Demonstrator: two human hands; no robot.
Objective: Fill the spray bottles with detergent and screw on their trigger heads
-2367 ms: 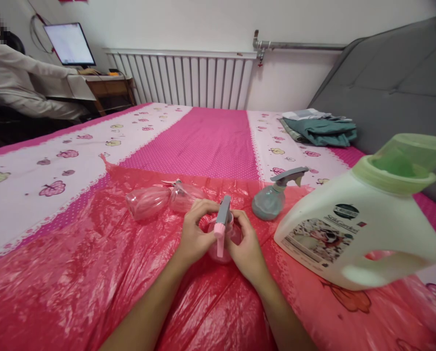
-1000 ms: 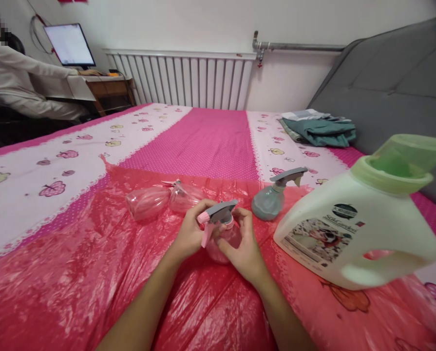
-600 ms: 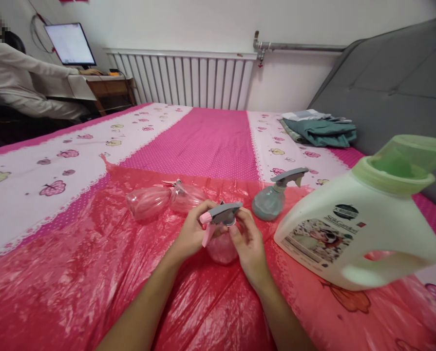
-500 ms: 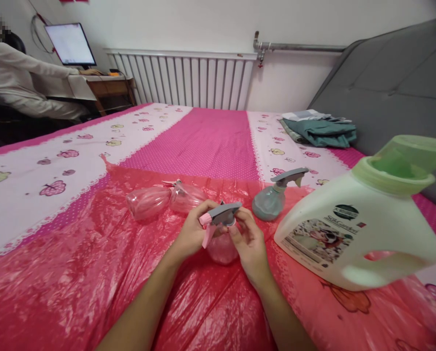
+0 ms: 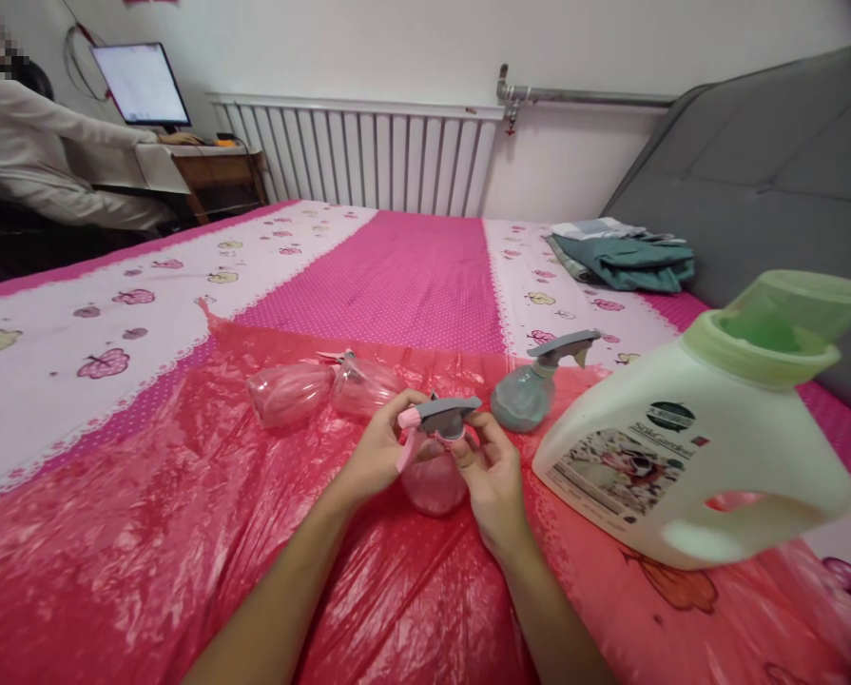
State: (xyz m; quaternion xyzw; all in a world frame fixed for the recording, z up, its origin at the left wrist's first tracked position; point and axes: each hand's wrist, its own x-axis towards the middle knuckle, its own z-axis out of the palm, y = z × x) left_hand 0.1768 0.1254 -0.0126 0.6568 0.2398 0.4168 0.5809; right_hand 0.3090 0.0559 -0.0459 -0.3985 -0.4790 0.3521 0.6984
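Note:
Between my hands stands a small clear spray bottle (image 5: 434, 483), upright on red plastic sheeting (image 5: 254, 533). Its trigger head (image 5: 443, 412) is grey with a pink nozzle and trigger, the nozzle pointing left. My left hand (image 5: 380, 449) curls around the bottle's left and far side, its fingertips partly hidden behind the head. On the other side, my right hand (image 5: 494, 466) closes on the collar below the head, thumb in front. Just beyond it sits a second spray bottle (image 5: 523, 398) with a grey head and cloudy contents.
Two clear pinkish bottles (image 5: 289, 392) lie on their sides at the left. A large white detergent jug (image 5: 688, 457) with a green cap stands at the right. Folded cloths (image 5: 621, 255) rest near the grey headboard (image 5: 774, 171). A person (image 5: 47, 143) sits at a desk.
The trigger head has shifted slightly right and sits more level, showing more of the bottle's body. My right hand has moved a little right with it.

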